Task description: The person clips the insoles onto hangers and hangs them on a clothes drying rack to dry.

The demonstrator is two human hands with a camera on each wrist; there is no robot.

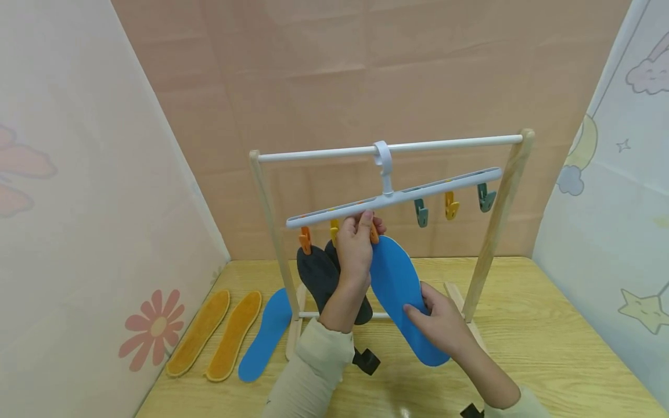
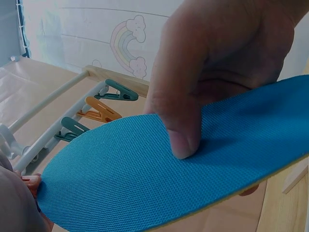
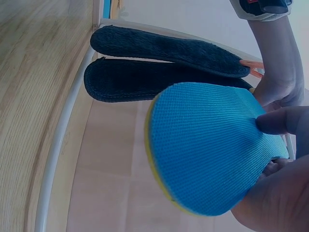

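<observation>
Head view: a blue insole [image 1: 402, 296] is held upright under the white clip hanger [image 1: 394, 197], which hangs from the rail of a wooden rack [image 1: 496, 220]. The insole's heel end is pinched by the right hand [image 1: 441, 322], thumb on the blue face. Its toe end is met by the left hand [image 1: 355, 247], whose grip is closed around an orange clip [image 1: 373, 233] at the hanger. Two dark insoles [image 1: 319, 276] hang clipped beside it. On the counter [image 1: 549, 348], two yellow insoles [image 1: 214, 334] and another blue one [image 1: 266, 334] lie flat.
</observation>
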